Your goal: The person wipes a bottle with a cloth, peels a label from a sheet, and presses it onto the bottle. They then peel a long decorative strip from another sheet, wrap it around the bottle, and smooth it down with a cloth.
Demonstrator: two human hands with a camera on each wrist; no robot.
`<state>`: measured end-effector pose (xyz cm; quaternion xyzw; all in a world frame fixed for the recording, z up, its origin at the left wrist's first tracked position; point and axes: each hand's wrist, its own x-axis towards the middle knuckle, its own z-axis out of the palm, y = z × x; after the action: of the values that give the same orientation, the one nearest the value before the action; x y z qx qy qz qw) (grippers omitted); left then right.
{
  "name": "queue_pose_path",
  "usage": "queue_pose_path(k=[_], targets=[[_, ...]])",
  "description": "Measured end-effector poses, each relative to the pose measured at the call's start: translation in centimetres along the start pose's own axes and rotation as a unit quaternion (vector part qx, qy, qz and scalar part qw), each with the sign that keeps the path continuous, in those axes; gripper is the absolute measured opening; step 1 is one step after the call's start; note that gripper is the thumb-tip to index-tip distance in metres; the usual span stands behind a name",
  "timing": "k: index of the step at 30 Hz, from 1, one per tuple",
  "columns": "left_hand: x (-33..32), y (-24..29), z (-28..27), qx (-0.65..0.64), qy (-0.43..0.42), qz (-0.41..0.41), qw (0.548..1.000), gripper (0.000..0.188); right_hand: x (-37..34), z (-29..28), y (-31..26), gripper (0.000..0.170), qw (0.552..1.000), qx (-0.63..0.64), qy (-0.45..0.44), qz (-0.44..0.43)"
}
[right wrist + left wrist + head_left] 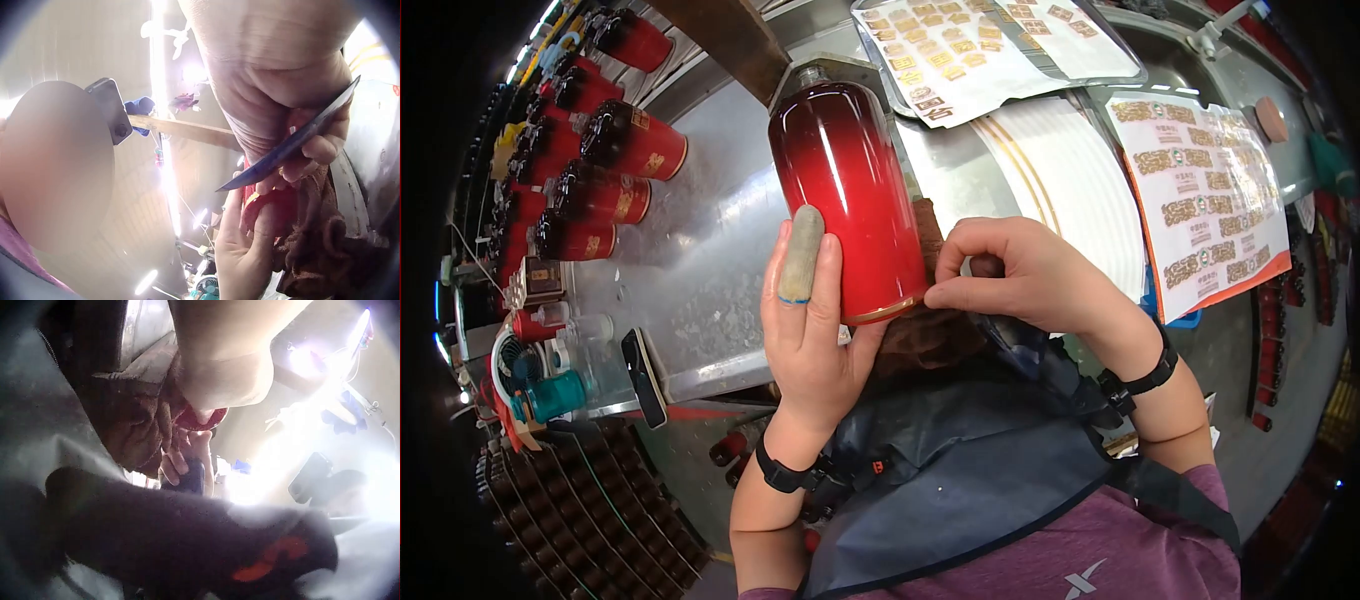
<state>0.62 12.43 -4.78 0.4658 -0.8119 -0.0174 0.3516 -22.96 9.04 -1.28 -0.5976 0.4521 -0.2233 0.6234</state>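
A glossy red bottle, darkening to black at its shoulder, lies tilted with its neck by a metal bracket. My left hand grips it near the base, fingers along its side and thumb at the bottom edge. One finger wears a beige finger cot. At the gold band round the base, my right hand has its thumb tip close to the rim and fingers curled. In the right wrist view, those fingers hold a thin, dark, pointed blade. Brown cloth bunches beside the base.
More red bottles stand at left, near a phone on the metal table's edge. Sheets of gold labels lie at right, a tray of label pieces at the back. A wooden beam reaches over the table.
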Motion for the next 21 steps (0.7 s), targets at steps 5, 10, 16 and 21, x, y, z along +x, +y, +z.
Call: queue_pose_path(k=[5,10,16,21], targets=[[-1.0,-0.2,0.5,-0.035,0.005,-0.034,0.999,0.078,-0.1,-0.3,0.3,0.015,1.000,0.001,0.010,-0.004],[-1.4,-0.4,0.7,-0.101,0.010,-0.054,0.993,0.077,0.2,-0.1,0.2,0.015,1.000,0.009,0.005,0.003],[-1.8,-0.6,0.8,-0.104,0.005,-0.062,0.993,0.077,0.4,0.2,0.3,0.016,1.000,0.007,0.008,0.003],[-1.8,-0.6,0.5,-0.077,0.010,-0.050,0.996,0.070,0.7,0.2,0.3,0.018,1.000,-0.003,0.006,0.010]])
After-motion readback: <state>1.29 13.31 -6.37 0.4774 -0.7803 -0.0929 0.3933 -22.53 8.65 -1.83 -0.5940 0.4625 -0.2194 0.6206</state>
